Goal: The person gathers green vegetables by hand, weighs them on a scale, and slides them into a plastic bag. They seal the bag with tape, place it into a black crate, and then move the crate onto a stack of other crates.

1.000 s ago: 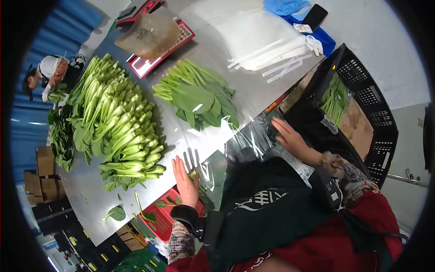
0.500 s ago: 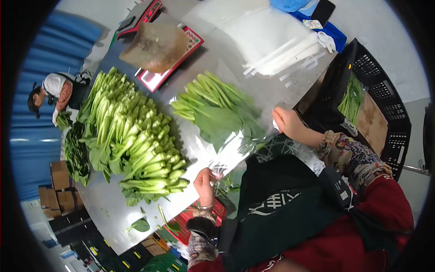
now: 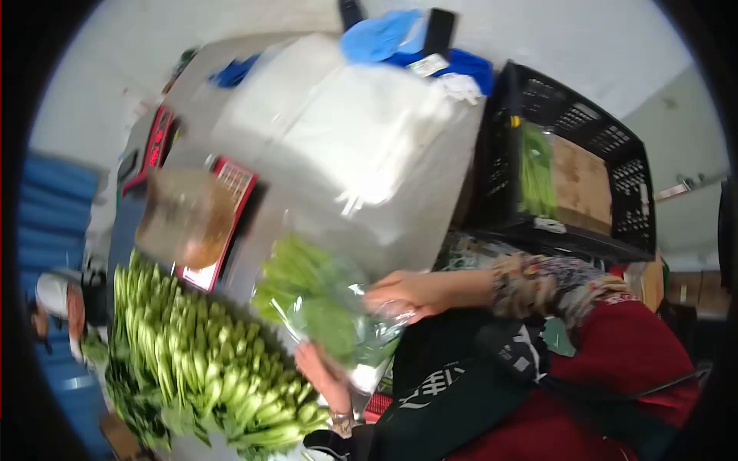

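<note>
A bunch of leafy greens [image 3: 307, 296] lies wrapped in a clear plastic bag [image 3: 369, 338] near the table's front edge. My right hand [image 3: 403, 296] grips the bag's leafy end from the right. My left hand [image 3: 323, 376] holds the bag from below, at its near side. The picture is blurred by motion, so the fingers' exact hold is hard to make out. A big heap of the same greens [image 3: 192, 361] lies to the left on the steel table [image 3: 307, 200].
A red scale [image 3: 204, 230] with a brown tray stands behind the heap. A stack of clear bags [image 3: 361, 131] covers the table's far right. A black crate [image 3: 569, 161] with bagged greens and cardboard stands on the right. Another person [image 3: 58, 311] works at far left.
Both hands have closed the bag around the bunch and lifted it toward me. The head has turned right, so the table swung in view.
</note>
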Action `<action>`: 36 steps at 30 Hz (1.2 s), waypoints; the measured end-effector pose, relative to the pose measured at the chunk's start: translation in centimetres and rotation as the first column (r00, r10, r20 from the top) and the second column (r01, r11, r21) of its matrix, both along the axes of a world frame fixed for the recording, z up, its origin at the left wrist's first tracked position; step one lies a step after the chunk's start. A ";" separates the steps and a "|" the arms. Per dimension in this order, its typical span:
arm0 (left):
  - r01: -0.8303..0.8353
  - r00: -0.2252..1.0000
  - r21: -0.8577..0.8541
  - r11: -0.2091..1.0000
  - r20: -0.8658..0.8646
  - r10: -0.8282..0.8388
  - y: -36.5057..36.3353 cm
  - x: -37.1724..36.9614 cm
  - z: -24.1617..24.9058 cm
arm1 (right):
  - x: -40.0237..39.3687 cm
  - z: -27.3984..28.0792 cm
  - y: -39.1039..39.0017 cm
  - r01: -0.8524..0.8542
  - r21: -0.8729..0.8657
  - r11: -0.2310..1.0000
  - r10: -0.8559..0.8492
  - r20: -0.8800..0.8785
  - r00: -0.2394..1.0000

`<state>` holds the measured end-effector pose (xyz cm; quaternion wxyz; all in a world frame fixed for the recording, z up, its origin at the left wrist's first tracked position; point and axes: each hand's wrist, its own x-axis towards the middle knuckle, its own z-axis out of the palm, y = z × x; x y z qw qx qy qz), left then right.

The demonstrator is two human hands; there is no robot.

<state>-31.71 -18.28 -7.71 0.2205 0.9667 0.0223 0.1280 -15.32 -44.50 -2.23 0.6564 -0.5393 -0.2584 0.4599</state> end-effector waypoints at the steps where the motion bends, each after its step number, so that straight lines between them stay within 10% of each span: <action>1: -0.091 0.995 -0.035 0.995 0.045 0.093 -0.9 0.3 1.0 | 0.4 0.9 1.2 0.121 0.231 0.965 -0.234 0.557 0.797; 2: -0.156 0.984 -0.083 0.984 0.075 0.163 -2.0 1.1 1.7 | 1.3 3.2 2.4 0.236 0.414 0.879 -0.469 0.665 0.581; 3: -0.215 0.968 -0.135 0.967 0.098 0.229 -2.8 1.7 2.2 | 2.1 5.8 2.9 0.124 0.503 0.855 -0.317 0.320 0.893; 4: -0.248 0.956 -0.192 0.950 0.107 0.272 -3.6 2.3 2.8 | 2.8 8.5 3.3 0.205 0.684 0.701 0.077 -0.357 0.931; 5: -0.255 0.953 -0.238 0.937 0.104 0.286 -4.5 3.4 3.3 | 3.6 11.7 3.7 0.370 0.656 0.658 0.326 -0.690 0.646; 10: -0.034 0.985 -0.385 0.922 0.145 0.096 -12.8 10.7 6.3 | 4.9 20.5 -11.3 0.390 0.535 0.750 -0.351 -0.178 0.919; 15: 0.430 0.898 -0.402 0.808 0.282 -0.338 -30.3 20.7 10.8 | 3.7 23.5 -29.1 0.521 0.819 0.240 -0.430 -0.391 0.813; 18: 0.616 0.772 -0.675 0.406 0.414 -0.482 -41.1 21.3 14.2 | 4.2 18.8 -40.7 0.699 0.705 0.119 -0.696 -0.443 0.564; 23: 0.322 0.778 -0.800 0.506 -0.081 -0.623 -48.2 21.7 6.5 | 4.3 6.9 -50.9 0.955 0.147 -0.258 -0.656 -0.752 -0.062; 25: 0.346 0.817 -0.805 0.481 0.007 -0.577 -48.1 22.1 5.7 | 4.5 3.8 -52.1 0.971 0.231 0.056 -0.809 -0.559 0.180; 30: 0.241 0.868 -0.904 0.354 0.038 -0.495 -42.0 23.4 8.2 | 10.9 7.8 -43.2 0.952 -0.034 0.305 -0.934 -0.205 0.292; 36: -0.098 0.970 -0.882 0.461 -0.189 -0.154 -31.3 19.6 4.5 | 26.6 4.4 -35.1 0.943 -0.119 0.310 -0.945 0.068 0.319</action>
